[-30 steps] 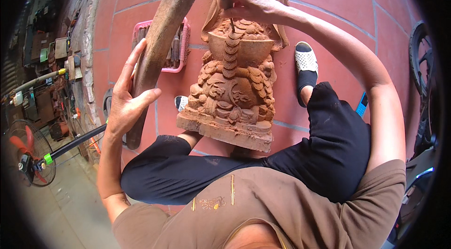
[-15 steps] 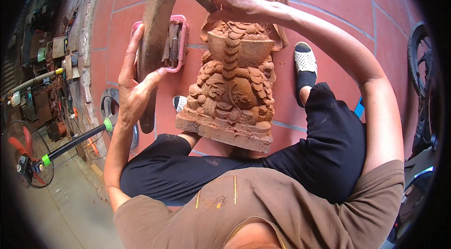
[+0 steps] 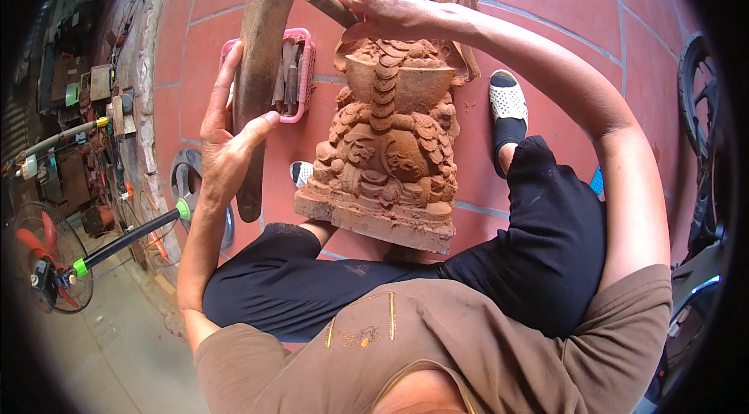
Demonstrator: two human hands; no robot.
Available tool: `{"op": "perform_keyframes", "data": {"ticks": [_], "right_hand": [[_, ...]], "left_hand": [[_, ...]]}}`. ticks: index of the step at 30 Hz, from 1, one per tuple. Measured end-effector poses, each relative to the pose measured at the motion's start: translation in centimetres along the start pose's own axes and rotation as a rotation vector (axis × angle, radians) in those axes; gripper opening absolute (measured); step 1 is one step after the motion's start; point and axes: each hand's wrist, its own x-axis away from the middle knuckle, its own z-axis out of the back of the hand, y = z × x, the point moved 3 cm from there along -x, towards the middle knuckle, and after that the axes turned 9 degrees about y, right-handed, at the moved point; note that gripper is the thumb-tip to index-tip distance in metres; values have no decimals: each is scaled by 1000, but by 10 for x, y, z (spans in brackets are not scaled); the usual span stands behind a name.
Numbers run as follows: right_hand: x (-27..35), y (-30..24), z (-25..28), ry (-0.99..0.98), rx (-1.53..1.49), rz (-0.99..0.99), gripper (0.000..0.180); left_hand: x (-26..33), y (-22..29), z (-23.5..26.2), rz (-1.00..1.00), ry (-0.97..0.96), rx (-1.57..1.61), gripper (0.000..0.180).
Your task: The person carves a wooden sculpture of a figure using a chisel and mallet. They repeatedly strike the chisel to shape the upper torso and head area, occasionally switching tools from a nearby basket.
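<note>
A carved reddish-brown wooden sculpture (image 3: 398, 152) lies between my legs, covered with scale, coin and rounded shapes, with wood crumbs in its hollows. My right hand (image 3: 394, 14) is closed round a chisel (image 3: 331, 7) above the upper part of the carving. The chisel's round wooden handle sticks out to the left, and its cutting end is mostly hidden by the hand and carving. On the left, my left hand (image 3: 230, 145) grips a long, curved wooden mallet (image 3: 269, 31), its thumb across the wood and the index finger stretched along its left side. The mallet is apart from the chisel.
Behind the mallet, a pink plastic basket (image 3: 310, 63) holds several chisels. Red floor tiles (image 3: 546, 39) surround the carving. A pedestal fan (image 3: 51, 254) and cluttered tools stand at the left; a wheel (image 3: 694, 94) is at the far right.
My left hand and the mallet have shifted only slightly. The right hand and chisel have moved slightly left and down. Both grips stay the same.
</note>
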Motion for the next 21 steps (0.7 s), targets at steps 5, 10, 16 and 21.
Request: {"op": "perform_keyframes", "data": {"ticks": [5, 10, 16, 21], "right_hand": [[0, -3, -1, -7, 19, -4, 30], [0, -8, -1, 1, 46, 11, 26], [-3, -2, -5, -21, 20, 19, 27], [-5, -3, -6, 21, 39, 68, 26]], "left_hand": [[-1, 1, -3, 34, -5, 17, 83], [-1, 0, -2, 60, 2, 10, 83], [-1, -1, -3, 68, 14, 30, 83], [-4, -12, 4, 72, -29, -63, 82]]}}
